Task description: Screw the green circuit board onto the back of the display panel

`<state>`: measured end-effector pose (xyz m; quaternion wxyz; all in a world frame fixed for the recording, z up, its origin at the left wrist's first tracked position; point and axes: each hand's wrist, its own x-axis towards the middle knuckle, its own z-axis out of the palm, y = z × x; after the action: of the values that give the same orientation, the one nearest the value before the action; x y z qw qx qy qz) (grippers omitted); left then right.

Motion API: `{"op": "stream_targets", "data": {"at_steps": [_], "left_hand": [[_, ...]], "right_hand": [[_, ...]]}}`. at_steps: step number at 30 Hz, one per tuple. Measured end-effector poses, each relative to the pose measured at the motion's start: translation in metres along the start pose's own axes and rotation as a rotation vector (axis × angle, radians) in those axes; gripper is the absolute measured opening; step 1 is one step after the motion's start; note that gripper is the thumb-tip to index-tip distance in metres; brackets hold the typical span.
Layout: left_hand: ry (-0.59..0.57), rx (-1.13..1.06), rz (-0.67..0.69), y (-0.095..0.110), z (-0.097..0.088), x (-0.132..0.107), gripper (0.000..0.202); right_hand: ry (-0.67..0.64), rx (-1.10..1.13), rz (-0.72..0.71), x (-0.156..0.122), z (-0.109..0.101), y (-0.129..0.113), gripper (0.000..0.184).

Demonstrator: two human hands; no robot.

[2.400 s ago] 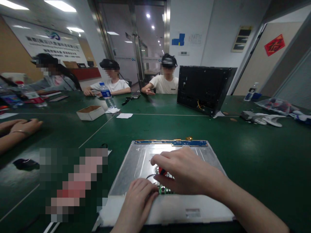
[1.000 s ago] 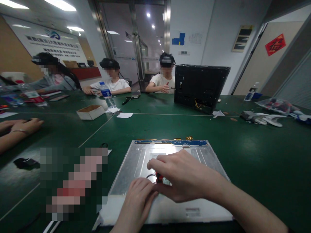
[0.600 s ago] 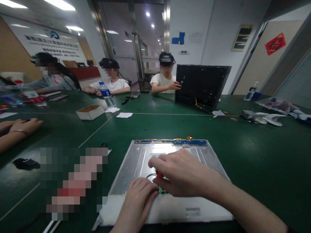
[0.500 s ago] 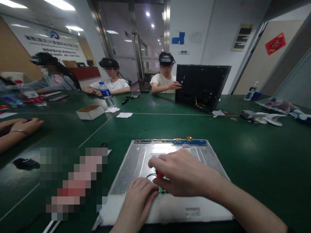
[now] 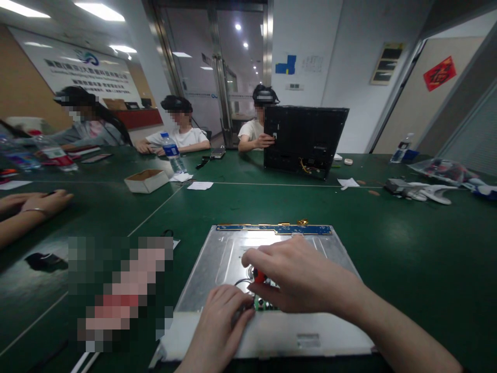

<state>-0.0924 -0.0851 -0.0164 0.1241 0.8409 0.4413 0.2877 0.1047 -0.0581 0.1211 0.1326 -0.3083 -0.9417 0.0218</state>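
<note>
A flat silver metal panel (image 5: pixel 217 261) lies on the green table in front of me, with a blue circuit strip (image 5: pixel 274 228) along its far edge. My right hand (image 5: pixel 301 277) is curled over the panel's middle, its fingers pinched on a small red-handled tool (image 5: pixel 258 274). Just under it shows a small green circuit board (image 5: pixel 264 305) with thin black wires. My left hand (image 5: pixel 221 318) rests closed on the panel's near edge beside that board, its fingertips pressed down at the wires.
Across the green table (image 5: pixel 407 248) a person holds an upright black monitor casing (image 5: pixel 305 140). Two more people sit far left, near a water bottle (image 5: pixel 171 151) and a small cardboard box (image 5: pixel 146 180). Another person's hand (image 5: pixel 37 202) lies at the left. White parts (image 5: pixel 421 189) lie at the right.
My right hand has shifted slightly on the red tool over the board. The person opposite has pulled the black casing to the left and now holds its edge.
</note>
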Motion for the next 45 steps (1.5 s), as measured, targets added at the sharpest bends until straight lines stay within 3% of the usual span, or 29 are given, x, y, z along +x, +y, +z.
{"op": "stream_targets", "data": {"at_steps": [6, 40, 45], "left_hand": [[-0.010, 0.004, -0.051, 0.0030, -0.0009, -0.0024, 0.005], [0.028, 0.032, -0.014, 0.0045, 0.0001, -0.0015, 0.011], [0.037, 0.024, 0.001, 0.0046, 0.0000, -0.0007, 0.012]], "right_hand": [[-0.020, 0.002, -0.013, 0.0004, 0.0017, -0.0013, 0.012], [-0.036, -0.033, -0.006, 0.0022, 0.0080, -0.0012, 0.020], [-0.043, 0.001, -0.024, 0.0017, 0.0057, -0.0016, 0.011]]}}
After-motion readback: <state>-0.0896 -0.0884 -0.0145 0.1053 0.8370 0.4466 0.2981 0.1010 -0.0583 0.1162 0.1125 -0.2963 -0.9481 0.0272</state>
